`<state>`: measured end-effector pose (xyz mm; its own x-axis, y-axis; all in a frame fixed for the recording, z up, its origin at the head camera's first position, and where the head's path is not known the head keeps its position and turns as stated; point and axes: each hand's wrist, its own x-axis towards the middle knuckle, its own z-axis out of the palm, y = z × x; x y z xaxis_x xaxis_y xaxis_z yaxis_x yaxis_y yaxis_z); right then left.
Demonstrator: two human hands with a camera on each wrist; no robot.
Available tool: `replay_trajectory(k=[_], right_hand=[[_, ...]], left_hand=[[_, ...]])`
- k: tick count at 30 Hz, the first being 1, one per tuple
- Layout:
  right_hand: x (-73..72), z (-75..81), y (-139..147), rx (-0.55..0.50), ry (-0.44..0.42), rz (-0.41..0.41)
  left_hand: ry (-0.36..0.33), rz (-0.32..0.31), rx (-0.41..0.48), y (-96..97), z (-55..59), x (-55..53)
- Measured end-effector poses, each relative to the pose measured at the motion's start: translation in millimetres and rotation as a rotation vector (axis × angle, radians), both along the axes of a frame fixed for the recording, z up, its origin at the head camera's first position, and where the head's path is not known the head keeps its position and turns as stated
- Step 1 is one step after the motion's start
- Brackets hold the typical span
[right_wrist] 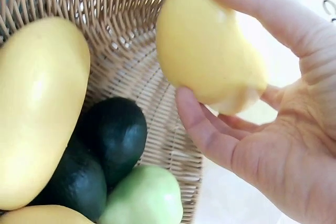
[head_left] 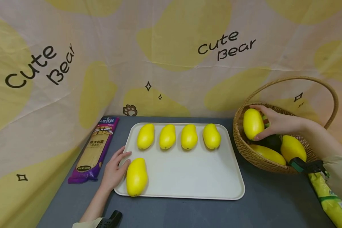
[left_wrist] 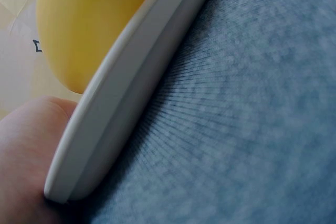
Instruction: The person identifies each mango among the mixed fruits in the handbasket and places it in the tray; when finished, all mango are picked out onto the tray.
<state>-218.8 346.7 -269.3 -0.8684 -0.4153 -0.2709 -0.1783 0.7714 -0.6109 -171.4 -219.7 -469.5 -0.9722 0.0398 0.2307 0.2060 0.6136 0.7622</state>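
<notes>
My right hand (head_left: pixel 279 122) grips a yellow mango (head_left: pixel 253 124) at the left side of the wicker basket (head_left: pixel 245 155). In the right wrist view, thumb and fingers go around that mango (right_wrist: pixel 210 45), above the other contents. My left hand (head_left: pixel 115 171) rests with loosely extended fingers at the left rim of the white tray (head_left: pixel 185 177). Right beside its thumb, one mango (head_left: pixel 136 177) lies in the tray's near left corner. A row of several mangoes, including the rightmost mango (head_left: pixel 212 136), lines the tray's far side.
Inside the basket lie more mangoes (right_wrist: pixel 42 108), dark green avocados (right_wrist: pixel 115 137) and a light green fruit (right_wrist: pixel 147 198). A purple pasta packet (head_left: pixel 94 148) lies left of the tray. Near the basket's front right is a yellow-green packet (head_left: pixel 332 199). A patterned cloth (head_left: pixel 171 63) hangs behind the table.
</notes>
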Motion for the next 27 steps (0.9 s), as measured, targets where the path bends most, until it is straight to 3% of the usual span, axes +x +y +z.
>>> replay_trajectory(k=[7, 17, 21, 27], right_hand=[[19.4, -0.4, -5, -0.043, 0.093, -0.064], [53.7, -5.5, -34, -0.155, 0.090, -0.241], [66.5, -9.2, -49, -0.215, 0.105, -0.252], [81.2, -16.0, -74, -0.289, 0.149, -0.201]], left_hand=[[-0.004, 0.002, -0.002, -0.7, 0.6, -1.0], [-0.001, -0.002, -0.004, -1.2, 1.5, -0.9], [0.009, -0.001, -0.001, -1.9, 1.0, -0.2], [0.018, -0.003, 0.004, -1.4, -0.6, 0.3]])
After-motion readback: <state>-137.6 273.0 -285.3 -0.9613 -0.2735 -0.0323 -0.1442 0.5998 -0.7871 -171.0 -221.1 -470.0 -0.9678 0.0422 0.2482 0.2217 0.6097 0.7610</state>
